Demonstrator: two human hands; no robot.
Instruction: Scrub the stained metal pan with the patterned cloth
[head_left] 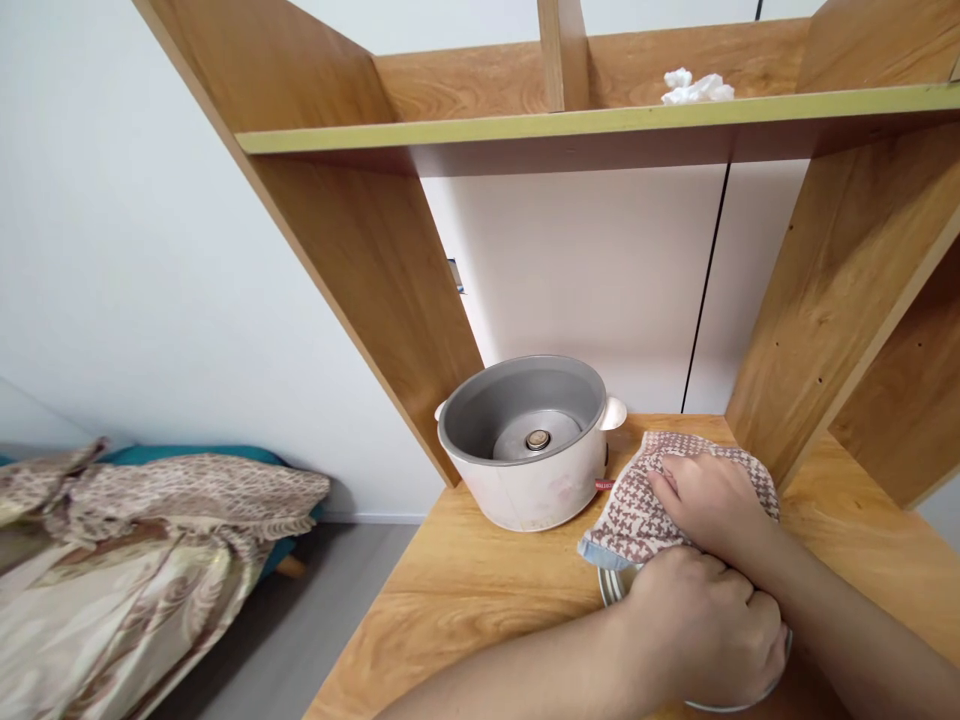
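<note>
My right hand (pixel 712 500) presses a brown-and-white checked cloth (pixel 637 505) with bent fingers; the cloth has a pale blue edge and a small red tag. Just in front, my left hand (pixel 701 625) is closed in a fist over a round metal-rimmed piece (pixel 611 587). Only parts of that piece's shiny rim show around the fist and below the cloth, so I cannot tell whether it is a pot or a lid. To the left stands a white rice cooker body (pixel 525 495) without a lid, its grey inside and round centre plate visible.
The wooden desktop (pixel 420 600) has side panels (pixel 360 280) and an overhead shelf (pixel 562 140) with a green edge. Crumpled white tissue (pixel 697 90) lies on the shelf. At the left, a patterned cover (pixel 172 510) drapes over blue furniture beside the grey floor (pixel 315 590).
</note>
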